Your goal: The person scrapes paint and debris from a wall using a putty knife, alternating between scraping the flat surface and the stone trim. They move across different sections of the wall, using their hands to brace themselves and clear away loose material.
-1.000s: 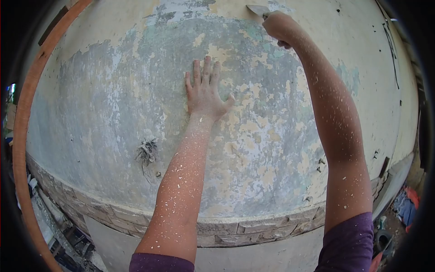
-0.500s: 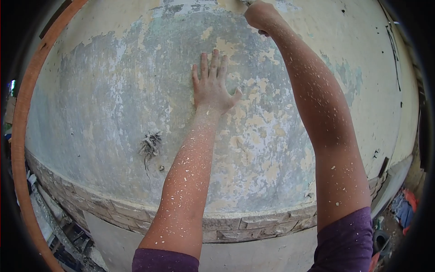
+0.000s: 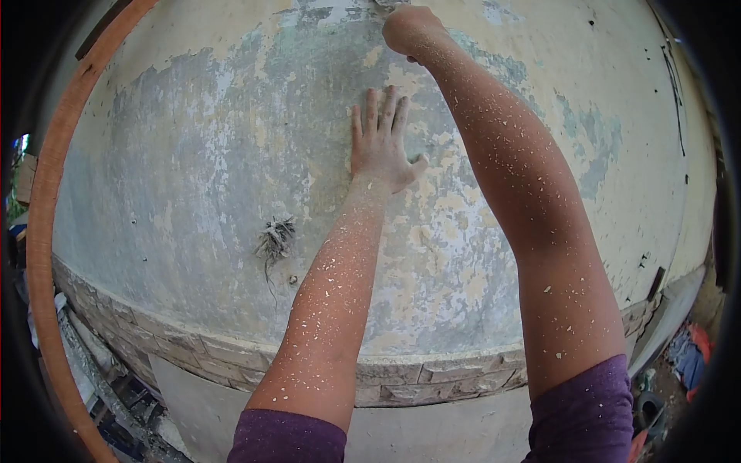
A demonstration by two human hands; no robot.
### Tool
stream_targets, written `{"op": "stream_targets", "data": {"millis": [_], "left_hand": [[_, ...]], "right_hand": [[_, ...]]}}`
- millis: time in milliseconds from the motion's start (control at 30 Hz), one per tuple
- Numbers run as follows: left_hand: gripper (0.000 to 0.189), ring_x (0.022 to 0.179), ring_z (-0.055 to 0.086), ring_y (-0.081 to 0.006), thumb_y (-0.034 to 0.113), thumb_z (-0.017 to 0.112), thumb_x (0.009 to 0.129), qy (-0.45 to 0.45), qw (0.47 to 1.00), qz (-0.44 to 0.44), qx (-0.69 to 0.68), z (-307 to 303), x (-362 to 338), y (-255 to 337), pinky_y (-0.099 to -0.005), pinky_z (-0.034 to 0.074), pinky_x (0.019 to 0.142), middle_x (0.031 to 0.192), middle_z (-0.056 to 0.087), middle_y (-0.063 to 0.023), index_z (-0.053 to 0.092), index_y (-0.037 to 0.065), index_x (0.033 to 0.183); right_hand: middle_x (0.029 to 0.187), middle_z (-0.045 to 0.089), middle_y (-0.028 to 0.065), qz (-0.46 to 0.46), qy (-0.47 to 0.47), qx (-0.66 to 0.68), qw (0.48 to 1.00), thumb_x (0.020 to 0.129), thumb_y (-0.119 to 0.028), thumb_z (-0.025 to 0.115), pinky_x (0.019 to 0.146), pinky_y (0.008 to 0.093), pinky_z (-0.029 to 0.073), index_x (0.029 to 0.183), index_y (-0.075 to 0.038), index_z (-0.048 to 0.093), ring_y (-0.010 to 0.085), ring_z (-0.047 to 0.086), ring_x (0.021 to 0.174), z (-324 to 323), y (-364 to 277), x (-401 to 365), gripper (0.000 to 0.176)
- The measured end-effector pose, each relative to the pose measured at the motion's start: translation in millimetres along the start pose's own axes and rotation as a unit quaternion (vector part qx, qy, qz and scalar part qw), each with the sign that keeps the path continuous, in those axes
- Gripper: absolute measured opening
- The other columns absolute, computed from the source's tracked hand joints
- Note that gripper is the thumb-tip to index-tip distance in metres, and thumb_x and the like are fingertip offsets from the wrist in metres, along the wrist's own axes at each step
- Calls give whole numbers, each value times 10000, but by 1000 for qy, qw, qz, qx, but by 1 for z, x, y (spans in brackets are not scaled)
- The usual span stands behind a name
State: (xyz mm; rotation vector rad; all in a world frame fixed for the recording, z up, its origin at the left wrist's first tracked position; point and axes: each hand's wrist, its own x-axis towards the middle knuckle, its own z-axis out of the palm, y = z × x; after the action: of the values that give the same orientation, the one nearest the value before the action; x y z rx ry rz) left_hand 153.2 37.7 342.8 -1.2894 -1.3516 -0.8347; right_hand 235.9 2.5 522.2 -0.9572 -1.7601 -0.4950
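My left hand [image 3: 382, 147] lies flat against the peeling wall [image 3: 177, 177], fingers up and spread, thumb out to the right. Pale dust coats it. Higher up, my right hand [image 3: 415, 32] is closed in a fist at the top edge of the view. A grey bit of what looks like a paint scraper [image 3: 391, 5] shows beside the fist, mostly cut off by the frame. Around both hands the paint is worn to grey and whitish patches, with cream paint along the top and right. Paint flakes speckle both forearms.
A frayed grey tuft [image 3: 275, 239] sticks out of the wall, lower left of my left hand. A stone-tile ledge [image 3: 401, 374] runs along the wall's bottom. At the left, an orange-brown frame [image 3: 48, 201] curves upward. Cloths [image 3: 688, 355] and clutter lie at the lower right.
My right hand has moved left along the top of the wall, with the tool. The view has shifted slightly, and my left hand stays flat on the same wall spot.
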Motion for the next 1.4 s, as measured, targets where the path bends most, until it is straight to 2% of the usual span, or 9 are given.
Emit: {"op": "stream_targets", "data": {"millis": [267, 500, 667, 833, 900, 1000, 1100, 1233, 1400], "left_hand": [[904, 1448, -31, -294, 515, 544, 805, 39, 995, -66, -70, 10, -37, -21, -467, -4, 1168, 1576, 1, -61, 106, 148, 1506], [793, 1450, -20, -295, 457, 582, 789, 1, 991, 115, -70, 4, -28, -108, -477, -1, 1168, 1567, 76, -93, 243, 255, 1477], [839, 1450, -23, -293, 478, 586, 792, 87, 989, -83, -85, 8, -35, -102, -486, -21, 1163, 1570, 64, -93, 203, 208, 1489], [840, 1451, -12, -276, 491, 575, 806, 58, 992, -52, -100, 5, -36, -113, -481, -21, 1161, 1572, 57, -89, 189, 203, 1494], [820, 1452, -1, -268, 490, 567, 815, 58, 990, -38, -119, 3, -36, -126, -481, -19, 1161, 1572, 63, -80, 192, 222, 1494], [777, 1452, 27, -252, 480, 561, 820, 45, 995, 5, -87, 4, -43, -137, -480, 0, 1162, 1572, 90, -49, 220, 273, 1486], [730, 1452, 25, -269, 532, 473, 856, 48, 998, -12, -37, 3, -42, -134, -492, 1, 1159, 1576, 87, -45, 204, 288, 1490], [743, 1448, 61, -255, 443, 568, 808, 81, 993, -12, -83, 4, -42, -137, -480, 28, 1162, 1565, 129, -35, 265, 294, 1470], [722, 1447, 69, -261, 422, 556, 816, 83, 993, -11, -89, 3, -43, -136, -481, 26, 1162, 1563, 140, -42, 276, 284, 1467]], "right_hand": [[1118, 634, 226, -45, 31, 20, 998, 868, -90, 491, 893, 460, 501, 1109, -9, 651, 364, 616, 1061, 40, -42, -31, 300], [1100, 641, 230, -15, 63, 62, 996, 870, -87, 486, 890, 453, 500, 1104, 1, 652, 360, 622, 1050, 46, -78, -16, 301], [977, 673, 228, -26, -3, 0, 1000, 842, -73, 497, 734, 401, 547, 984, 32, 676, 323, 684, 847, 32, -99, 4, 251], [919, 686, 213, -37, 29, 25, 999, 833, -81, 496, 651, 397, 559, 916, 51, 678, 307, 697, 740, 45, -102, 32, 240], [881, 688, 213, -164, -57, -230, 958, 832, -91, 502, 613, 411, 557, 887, 55, 677, 307, 695, 710, 43, -92, 29, 234], [816, 690, 194, -36, -15, 17, 999, 840, -96, 499, 558, 418, 547, 836, 49, 680, 289, 693, 666, 40, -88, -7, 232], [760, 689, 174, -45, -16, -47, 998, 854, -107, 501, 528, 413, 540, 807, 52, 677, 266, 687, 628, 36, -102, 26, 242], [730, 692, 150, -62, -69, -168, 981, 864, -139, 531, 571, 406, 552, 815, 11, 690, 249, 684, 624, 27, -128, 105, 225], [1032, 665, 228, -50, -5, 11, 999, 839, -59, 497, 797, 398, 534, 1033, 25, 675, 310, 693, 867, 30, -117, 39, 275]]}}
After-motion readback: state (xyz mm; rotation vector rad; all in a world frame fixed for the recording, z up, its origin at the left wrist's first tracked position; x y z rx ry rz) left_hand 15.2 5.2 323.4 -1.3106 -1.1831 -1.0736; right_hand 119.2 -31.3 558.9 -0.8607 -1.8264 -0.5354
